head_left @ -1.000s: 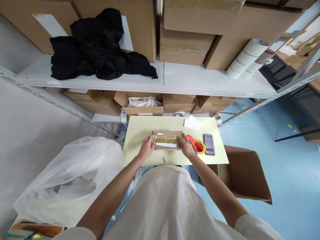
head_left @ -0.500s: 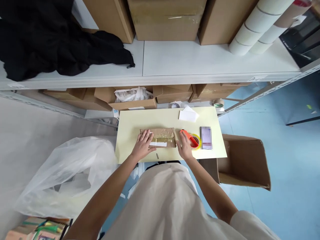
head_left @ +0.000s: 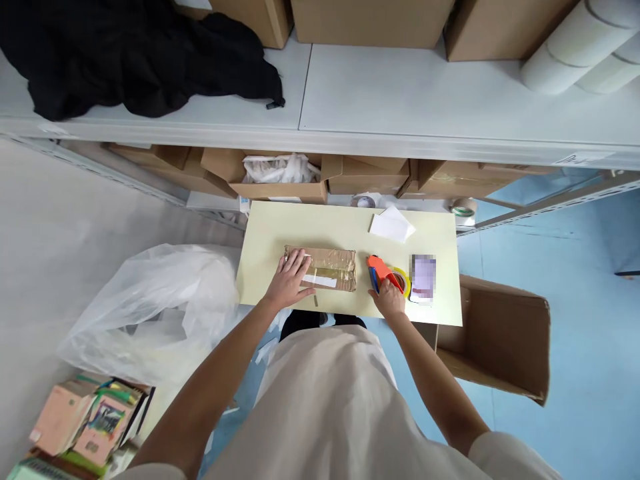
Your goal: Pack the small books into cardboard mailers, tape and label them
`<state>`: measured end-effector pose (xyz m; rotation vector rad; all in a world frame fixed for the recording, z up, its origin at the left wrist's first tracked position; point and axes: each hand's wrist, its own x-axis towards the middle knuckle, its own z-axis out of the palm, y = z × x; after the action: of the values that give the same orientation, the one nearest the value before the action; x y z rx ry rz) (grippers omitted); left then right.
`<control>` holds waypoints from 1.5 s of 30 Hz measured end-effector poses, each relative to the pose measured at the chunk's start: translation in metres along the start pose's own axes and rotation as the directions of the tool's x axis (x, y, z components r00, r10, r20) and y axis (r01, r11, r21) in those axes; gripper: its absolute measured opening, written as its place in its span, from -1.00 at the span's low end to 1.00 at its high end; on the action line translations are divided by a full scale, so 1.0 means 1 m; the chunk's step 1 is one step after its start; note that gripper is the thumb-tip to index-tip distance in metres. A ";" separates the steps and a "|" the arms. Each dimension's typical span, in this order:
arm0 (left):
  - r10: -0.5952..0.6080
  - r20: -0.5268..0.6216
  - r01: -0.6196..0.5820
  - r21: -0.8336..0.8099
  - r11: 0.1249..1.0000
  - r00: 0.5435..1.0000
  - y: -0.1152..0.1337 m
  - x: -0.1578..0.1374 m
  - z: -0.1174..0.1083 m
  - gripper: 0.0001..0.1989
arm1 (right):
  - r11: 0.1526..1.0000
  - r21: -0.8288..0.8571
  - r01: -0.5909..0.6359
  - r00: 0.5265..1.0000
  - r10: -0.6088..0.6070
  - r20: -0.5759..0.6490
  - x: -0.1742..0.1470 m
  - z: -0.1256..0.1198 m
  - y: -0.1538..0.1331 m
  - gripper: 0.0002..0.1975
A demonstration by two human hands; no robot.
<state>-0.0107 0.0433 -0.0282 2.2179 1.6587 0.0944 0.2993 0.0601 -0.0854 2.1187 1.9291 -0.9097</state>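
A small cardboard box [head_left: 333, 260] wrapped in shiny tape, with a white label, lies on the pale yellow tabletop [head_left: 270, 223]. My left hand [head_left: 289, 280] rests on its left end with the fingers stretched out flat. To the right of the box is an orange-red tape dispenser [head_left: 380, 267] with a yellow-edged roll and a blue part on its left side. My right hand [head_left: 390, 300] has its fingers curled over the near side of this dispenser; the fingertips are partly hidden. A phone [head_left: 423, 277], blurred out, lies just right of the tape roll.
White paper slips [head_left: 391, 225] lie toward the table's back. Behind stands a grey shelf [head_left: 380, 93] with cartons, a black cloth [head_left: 150, 60] and white rolls [head_left: 565, 50]. An open carton [head_left: 505, 333] stands at right, a plastic bag [head_left: 150, 300] at left.
My right hand has shifted from the dispenser's left side to its near edge, and the dispenser is turned slightly. My left hand stays on the box. The view has tilted down.
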 end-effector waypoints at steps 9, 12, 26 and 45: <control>-0.002 -0.020 0.002 -0.017 1.000 1.000 -0.004 -0.001 0.005 -0.17 | 0.915 0.386 0.117 0.985 -0.058 -0.162 -0.011 -0.072 0.001 -0.72; 0.023 -0.048 -0.023 -0.005 1.000 0.999 -0.008 -0.005 0.008 -0.18 | 0.776 0.559 0.293 0.955 -0.204 -0.217 -0.021 -0.104 -0.029 -0.65; -0.121 -0.127 0.056 -0.424 0.904 0.984 -0.010 -0.015 -0.023 -0.51 | 0.705 0.617 0.349 0.849 -0.516 0.109 -0.002 -0.104 -0.127 -0.41; -0.329 0.095 0.153 -0.976 0.154 0.940 -0.025 0.003 -0.062 -0.74 | 0.864 0.277 0.420 0.892 -0.450 0.050 -0.033 -0.125 -0.153 -0.47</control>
<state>-0.0496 0.0681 0.0206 0.8876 1.3027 0.9783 0.1972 0.1180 0.0771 1.7133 2.3908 -1.4017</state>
